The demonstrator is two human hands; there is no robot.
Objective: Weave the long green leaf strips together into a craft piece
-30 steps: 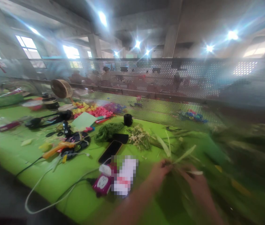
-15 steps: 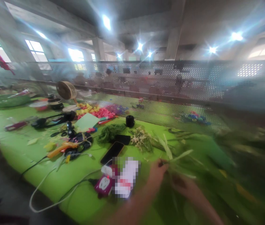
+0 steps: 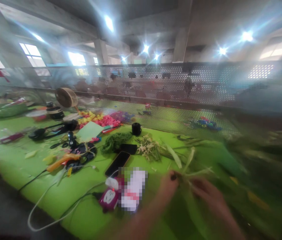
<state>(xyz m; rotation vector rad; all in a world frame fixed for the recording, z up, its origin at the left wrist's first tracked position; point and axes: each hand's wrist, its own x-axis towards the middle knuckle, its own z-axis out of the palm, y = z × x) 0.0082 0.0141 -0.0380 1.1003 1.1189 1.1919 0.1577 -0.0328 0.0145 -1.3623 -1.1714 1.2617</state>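
Note:
Low in the view, right of centre, my left hand is closed in a pinch on the base of a spray of long pale green leaves. The leaves fan out up and to the right from the fingers. My right hand is just to the right, its fingers bent and closed on the leaf spray near the same base. Blur softens the fingertips there. One wide leaf hangs down between the two hands. Behind them lies a bunch of cream and green flower stems on the green table cover.
Left of my hands lie a pixelated bright rectangle, a purple power socket with cables, and a phone. Farther off are an orange glue gun, green yarn, a black cup and a fan. A perforated metal screen borders the back.
My right hand has moved a little right and up, away from my left hand. The leaves have shifted, and a wide one now hangs below. The view has turned slightly right.

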